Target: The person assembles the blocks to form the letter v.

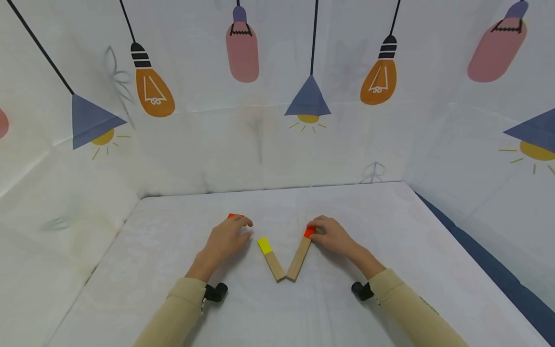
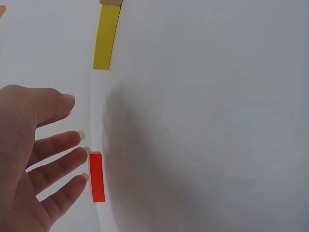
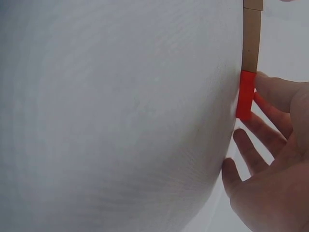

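Observation:
On the white table, narrow blocks form a V. Its left arm has a yellow block [image 1: 264,245] above a plain wooden block [image 1: 275,267]. The right arm is a plain wooden block [image 1: 299,260] topped by a red block [image 1: 310,232]. My right hand [image 1: 333,235] pinches this red block between thumb and index finger; in the right wrist view the red block [image 3: 246,94] sits against the wood. My left hand [image 1: 227,238] hovers with fingers spread and holds nothing. Beyond it lies another red block [image 1: 234,215], partly hidden in the head view; the left wrist view shows this red block [image 2: 96,177] beside the fingertips.
White curtain walls [image 1: 260,144] printed with lamps and bulbs stand at the back and sides of the table [image 1: 368,207]. Dark blue fabric [image 1: 477,250] shows past the table's right edge.

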`<state>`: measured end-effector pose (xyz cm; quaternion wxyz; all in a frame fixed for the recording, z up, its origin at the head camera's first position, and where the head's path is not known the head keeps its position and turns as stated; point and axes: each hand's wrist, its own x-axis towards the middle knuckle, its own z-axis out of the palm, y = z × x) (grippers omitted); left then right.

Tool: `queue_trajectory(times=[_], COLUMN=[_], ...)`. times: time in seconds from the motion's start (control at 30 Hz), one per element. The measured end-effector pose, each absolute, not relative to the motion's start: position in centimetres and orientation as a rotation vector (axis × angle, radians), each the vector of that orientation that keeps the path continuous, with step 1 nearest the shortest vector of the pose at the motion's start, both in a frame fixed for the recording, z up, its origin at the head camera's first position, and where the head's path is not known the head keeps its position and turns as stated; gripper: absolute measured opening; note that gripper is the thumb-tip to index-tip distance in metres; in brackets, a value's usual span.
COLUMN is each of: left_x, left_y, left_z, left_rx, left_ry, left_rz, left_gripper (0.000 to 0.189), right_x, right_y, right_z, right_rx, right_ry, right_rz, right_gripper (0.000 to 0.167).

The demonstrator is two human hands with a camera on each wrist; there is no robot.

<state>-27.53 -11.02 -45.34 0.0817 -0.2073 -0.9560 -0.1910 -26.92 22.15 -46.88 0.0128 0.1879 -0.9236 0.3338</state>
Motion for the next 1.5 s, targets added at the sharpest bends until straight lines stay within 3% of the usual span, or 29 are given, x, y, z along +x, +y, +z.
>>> queue_trajectory(times=[0.3,0.77,1.17,1.5], left_x=[-29.1,-31.2,-31.3,-31.8], left_y=[-11.7,-11.7,-12.0,-11.9], left_z=[-45.4,-45.9,-45.7,-46.1], left_rx=[-0.576,-0.305,-0.170,-0.077], left_ry=[-2.824,-2.852,-2.945,-2.962], left_rz=[-0.567,-0.596,-0.671,-0.663], left_gripper=[0.026,0.033,0.049,0.043], right_x=[-26.9,-26.8,-26.7,-26.7], right_y=[22.0,22.2,22.1,22.1], right_z=[-46.8,-46.9,-46.7,-46.7], right_rx=[0.592,0.600,0.588,0.600], right_ry=[-2.884,-2.874,-2.886,-2.864], right_rz=[1.057,1.056,1.043,1.040], right_gripper=[0.029,0.028,0.029,0.029])
